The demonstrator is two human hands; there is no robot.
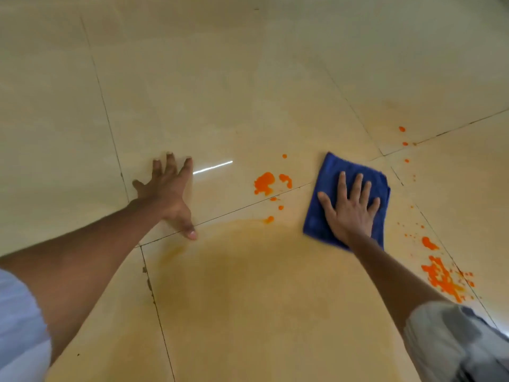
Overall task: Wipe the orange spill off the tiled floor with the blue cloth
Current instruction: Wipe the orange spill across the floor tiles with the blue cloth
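Tiled floor (248, 92): right hand (349, 210) presses flat blue cloth (330, 172), seemingly beside orange spill (264, 183).

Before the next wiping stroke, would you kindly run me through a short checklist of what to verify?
1. Right hand flat on the blue cloth: ok.
2. Cloth lying flat on the tiled floor: ok.
3. Left hand braced on the floor, clear of the wet orange: ok.
4. Orange blotch left of the cloth removed: not ok.
5. Orange splatter near the right forearm removed: not ok.
6. Cloth underside clean enough: cannot tell.
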